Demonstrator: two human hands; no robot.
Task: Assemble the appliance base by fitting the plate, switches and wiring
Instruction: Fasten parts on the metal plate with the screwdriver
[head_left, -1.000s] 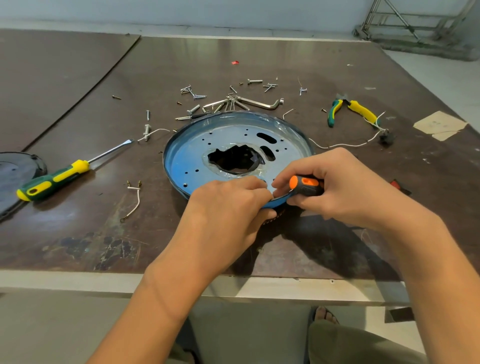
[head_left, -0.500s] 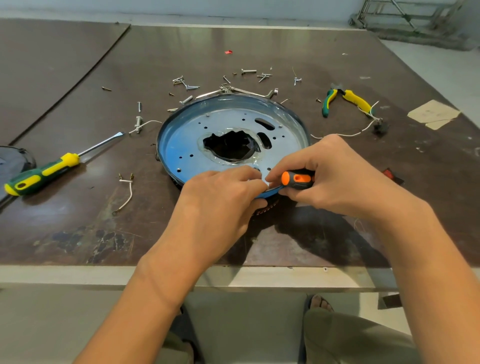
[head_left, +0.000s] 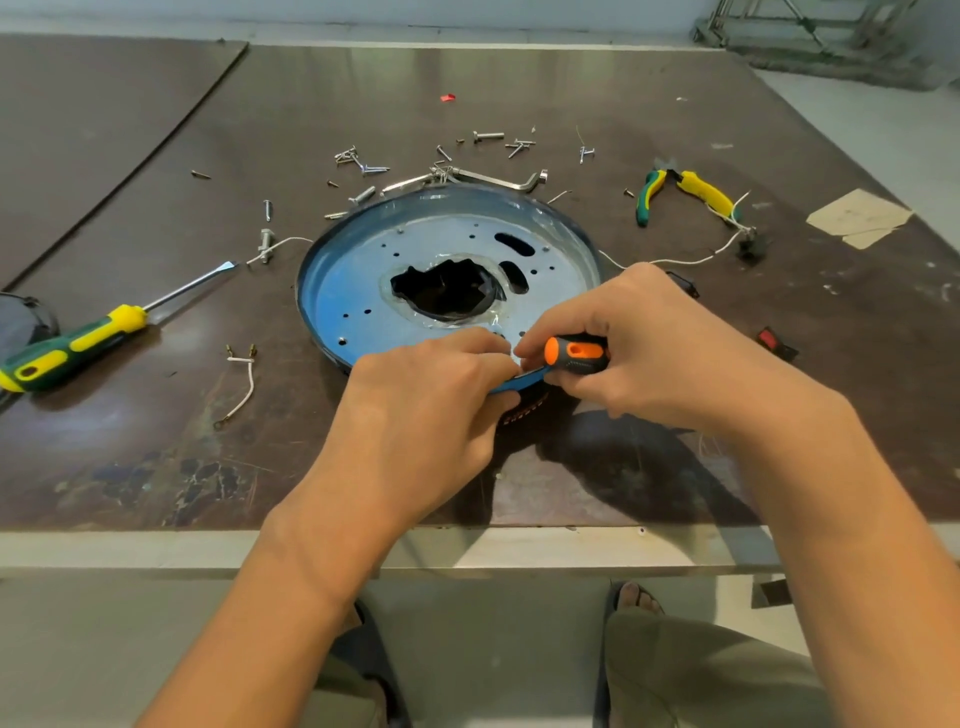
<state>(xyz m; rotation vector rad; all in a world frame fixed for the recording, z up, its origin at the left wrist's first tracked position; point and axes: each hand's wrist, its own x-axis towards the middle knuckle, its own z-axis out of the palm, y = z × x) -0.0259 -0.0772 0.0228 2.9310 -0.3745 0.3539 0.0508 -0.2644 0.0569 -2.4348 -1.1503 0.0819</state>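
At the blue base plate's (head_left: 363, 270) near rim, the left hand (head_left: 431, 410) pinched its edge; the right hand (head_left: 660, 353) gripped an orange-handled screwdriver (head_left: 574, 354) there.

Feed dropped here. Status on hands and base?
Right hand grips orange-handled screwdriver at blue base, near rim. Left hand holds rim beside it. Loose screws beyond.

Round blue plate (head_left: 358, 280) - rim up, small holes, two slots, ragged central opening; flat on desk (head_left: 571, 93). Red switch (head_left: 776, 343) loose to right. Black switch (head_left: 750, 247) farther back, white wire (head_left: 670, 260) trailing toward plate rim. Short terminal-ended wire (head_left: 244, 384) - left of plate.
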